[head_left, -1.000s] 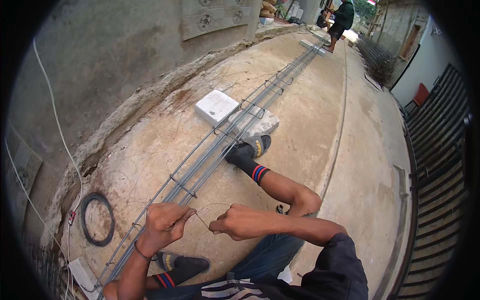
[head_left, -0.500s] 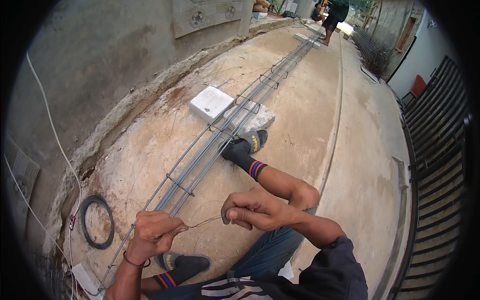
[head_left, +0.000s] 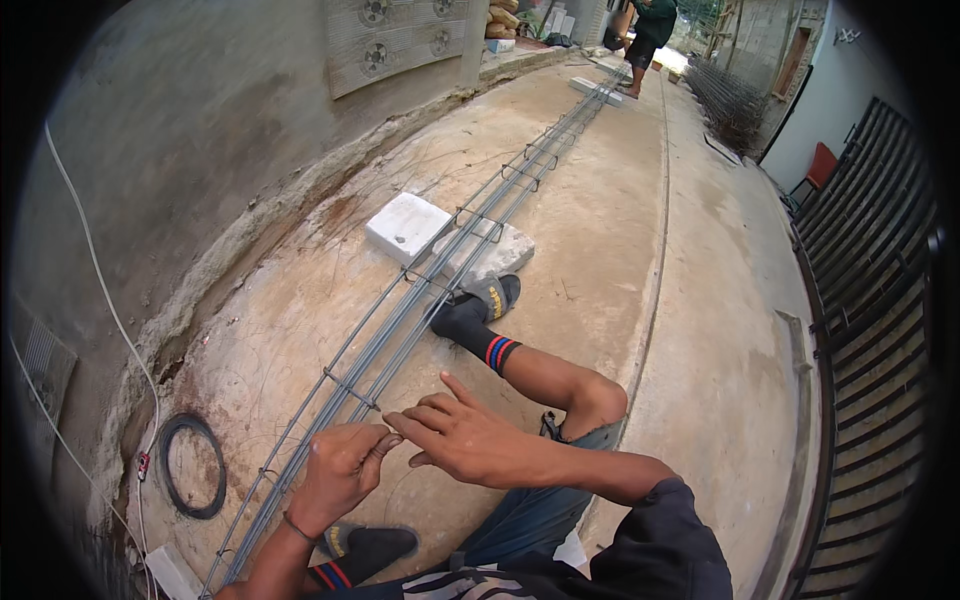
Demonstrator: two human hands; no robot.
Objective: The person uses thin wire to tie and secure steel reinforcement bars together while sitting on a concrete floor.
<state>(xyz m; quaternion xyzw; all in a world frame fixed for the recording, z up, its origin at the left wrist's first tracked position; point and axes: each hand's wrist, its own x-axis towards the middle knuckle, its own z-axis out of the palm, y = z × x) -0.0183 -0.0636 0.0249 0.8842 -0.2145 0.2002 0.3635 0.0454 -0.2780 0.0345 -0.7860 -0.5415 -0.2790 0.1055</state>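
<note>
My left hand [head_left: 345,465] is closed in a pinch, thumb against forefinger, on a thin tie wire [head_left: 386,418] of which only a trace shows. My right hand [head_left: 465,435] reaches in from the right with its fingers stretched out and apart. Its fingertips meet or nearly meet those of the left hand; whether they touch the wire cannot be made out. Both hands are just right of a long cage of steel bars [head_left: 385,335], held together by square stirrups [head_left: 352,390].
White blocks [head_left: 408,225] prop the cage near my sandalled foot [head_left: 490,298]. A coil of dark wire [head_left: 192,465] lies left, near a pale cable [head_left: 103,280] along the wall. A black metal gate [head_left: 870,330] stands right. Far off, a person [head_left: 650,40] stands by the cage.
My right hand has moved left to my left hand, its fingers going from a pinch to stretched out. The wire that spanned the gap between them is now mostly hidden.
</note>
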